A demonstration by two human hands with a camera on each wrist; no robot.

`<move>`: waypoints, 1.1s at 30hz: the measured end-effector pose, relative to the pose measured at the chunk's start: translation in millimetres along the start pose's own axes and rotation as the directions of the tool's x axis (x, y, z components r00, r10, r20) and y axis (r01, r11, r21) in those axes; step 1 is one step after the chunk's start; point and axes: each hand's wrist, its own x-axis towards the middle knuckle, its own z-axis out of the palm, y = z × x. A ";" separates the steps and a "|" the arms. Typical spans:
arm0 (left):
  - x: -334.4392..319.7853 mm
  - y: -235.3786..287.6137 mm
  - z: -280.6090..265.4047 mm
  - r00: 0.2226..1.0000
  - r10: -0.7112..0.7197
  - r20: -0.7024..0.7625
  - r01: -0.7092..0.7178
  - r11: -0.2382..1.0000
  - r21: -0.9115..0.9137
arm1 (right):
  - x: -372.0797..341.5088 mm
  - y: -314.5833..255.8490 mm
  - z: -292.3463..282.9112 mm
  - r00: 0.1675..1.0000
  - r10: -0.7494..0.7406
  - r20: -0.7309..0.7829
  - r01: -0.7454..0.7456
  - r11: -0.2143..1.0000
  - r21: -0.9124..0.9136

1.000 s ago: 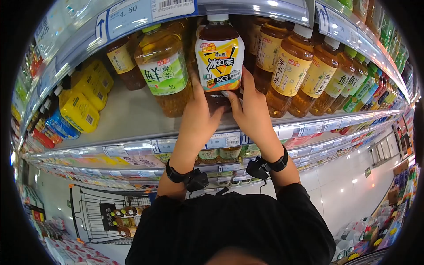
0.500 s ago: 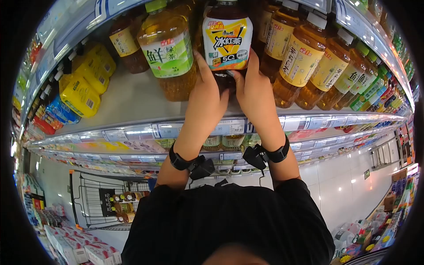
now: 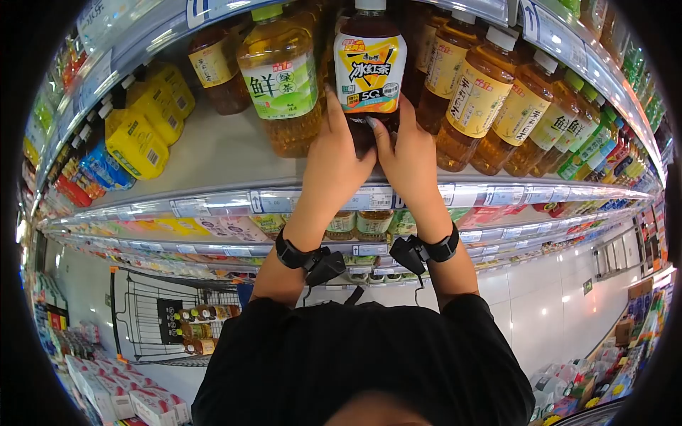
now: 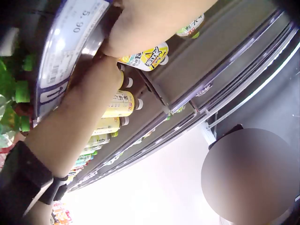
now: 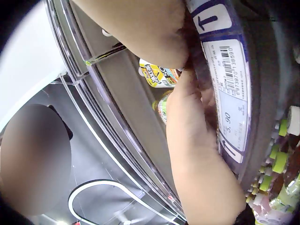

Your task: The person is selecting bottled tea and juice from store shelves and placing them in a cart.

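A large bottle of iced tea [image 3: 369, 67], dark with a white and yellow label, stands at the front of the shelf. My left hand [image 3: 339, 156] grips its lower left side, index finger along the label's edge. Opposite it, my right hand [image 3: 408, 153] holds the lower right side, its thumb across the front below the label. Both hands hide much of the bottle's base. The left wrist view shows the yellow label [image 4: 145, 56] just beyond the left hand [image 4: 154, 23]. In the right wrist view, the right hand [image 5: 140, 28] partly covers the bottle [image 5: 157, 75].
A green tea bottle [image 3: 280, 89] stands close on the left, with yellow jugs [image 3: 135, 142] farther left. Yellow-labelled tea bottles [image 3: 476, 92] line the right side. The shelf's front edge [image 3: 298, 199] carries price tags. Below left is a shopping cart [image 3: 131, 305] with several bottles.
The head view has shifted, so the shelf and bottles sit higher in it and slightly right. Both hands stay on the iced tea bottle, which keeps its place beside the green tea.
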 end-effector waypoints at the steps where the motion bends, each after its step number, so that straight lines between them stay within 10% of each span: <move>1: -0.2 0.2 -0.1 1.000 -0.005 0.003 0.005 1.000 0.001 | -0.3 0.2 0.2 1.000 -0.006 -0.005 0.006 1.000 -0.012; 27: -0.9 0.7 -2.8 0.999 -0.003 0.038 0.004 1.000 -0.021 | -4.0 -5.0 -0.3 0.992 -0.043 -0.121 0.028 0.992 -0.124; 33: -36.3 19.8 -41.3 0.958 0.285 -0.028 -0.284 0.958 0.025 | -31.6 -28.2 -24.1 0.887 -0.096 -0.451 0.192 0.966 0.172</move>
